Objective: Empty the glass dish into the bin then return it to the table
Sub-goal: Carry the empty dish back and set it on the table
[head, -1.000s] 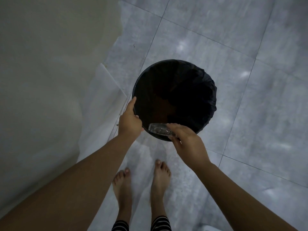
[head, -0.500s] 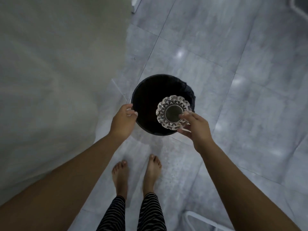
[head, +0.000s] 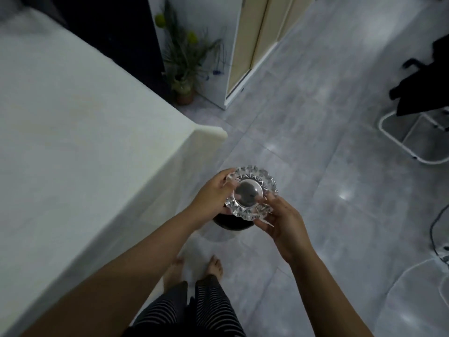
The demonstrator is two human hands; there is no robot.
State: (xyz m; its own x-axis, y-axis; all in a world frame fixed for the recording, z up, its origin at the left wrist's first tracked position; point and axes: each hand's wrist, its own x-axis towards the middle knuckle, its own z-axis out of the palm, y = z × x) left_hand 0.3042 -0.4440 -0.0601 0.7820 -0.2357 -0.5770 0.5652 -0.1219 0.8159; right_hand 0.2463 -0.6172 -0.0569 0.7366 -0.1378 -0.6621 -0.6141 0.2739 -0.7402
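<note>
I have the dish (head: 251, 192) in both hands, mouth up over the bin (head: 230, 221): my left hand (head: 210, 195) clasps its left rim, my right hand (head: 283, 221) pinches the near-right edge. The table (head: 85, 142) lies to my left, its corner just beyond the dish, so my left hand is the nearer one for setting it down. The bin is mostly hidden beneath the dish (only a dark arc shows). The dish looks empty, I think; the dim light blurs its dark centre.

Clear cut-glass dish (head: 251, 192) in my hands; black bin (head: 230, 221); white bench (head: 73, 142); grey tiled floor (head: 315, 166); striped trousers (head: 209, 312).
</note>
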